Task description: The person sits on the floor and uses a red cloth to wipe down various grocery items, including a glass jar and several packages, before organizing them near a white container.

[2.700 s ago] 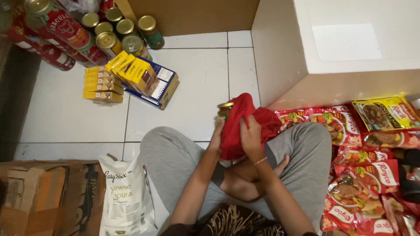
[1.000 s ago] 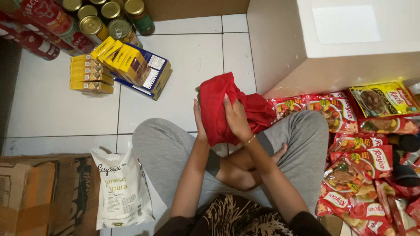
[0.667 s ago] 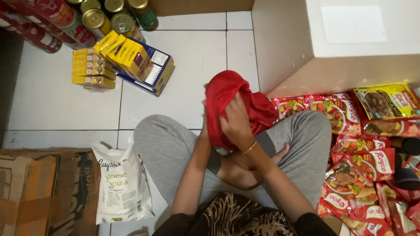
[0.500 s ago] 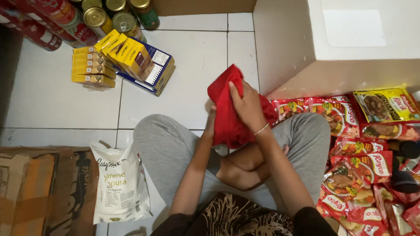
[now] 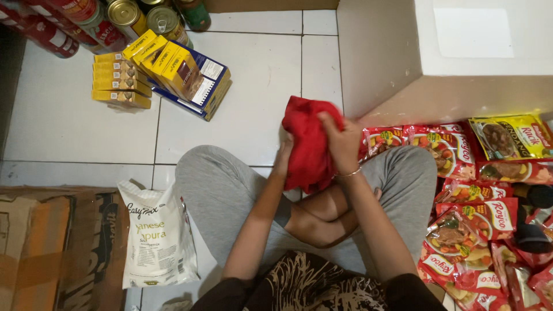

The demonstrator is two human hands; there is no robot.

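White tiled floor point(image 5: 253, 86), perhaps a storeroom.

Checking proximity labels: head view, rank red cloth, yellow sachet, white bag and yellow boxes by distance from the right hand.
From the right hand:
1. Red cloth, gripped by it, at centre.
2. Yellow sachet, on the floor far right.
3. Yellow boxes, upper left, and white bag, lower left: too close to call.

The red cloth point(image 5: 308, 147) hides whatever it wraps and most of the left hand point(image 5: 283, 156); tins point(image 5: 144, 14) at eleven o'clock are cropped.
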